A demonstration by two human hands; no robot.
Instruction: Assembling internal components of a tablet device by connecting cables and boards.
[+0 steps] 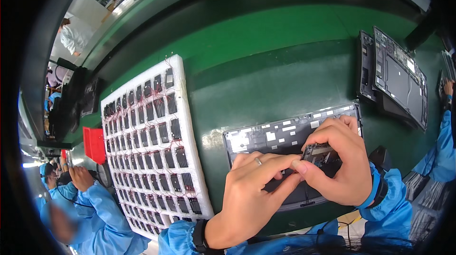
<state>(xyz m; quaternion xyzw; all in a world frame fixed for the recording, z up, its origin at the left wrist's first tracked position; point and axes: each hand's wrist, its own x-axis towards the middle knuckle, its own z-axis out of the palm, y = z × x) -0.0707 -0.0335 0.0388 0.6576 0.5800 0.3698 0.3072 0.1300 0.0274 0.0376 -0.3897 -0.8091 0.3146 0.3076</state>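
Observation:
My right hand (343, 162) grips a small black electronic module (317, 151), its thumb and fingers closed round the sides. At the module's left edge, the closed thumb and index fingertips of my left hand (251, 186) pinch it, close to my right thumb. Both hands are over a dark, flat device casing (251, 142) with silvery patches along its far side. Part of the casing is hidden beneath my hands. To the left, a white foam tray (194, 160) holds rows of small black parts (153, 136) with thin red wires.
A red bin (95, 145) stands beyond the tray's left edge. More dark casings (403, 84) are stacked at the right on the green bench (275, 70). A co-worker's raised hand (81, 178) is at the left; another worker's blue sleeve (444, 146) shows at the right.

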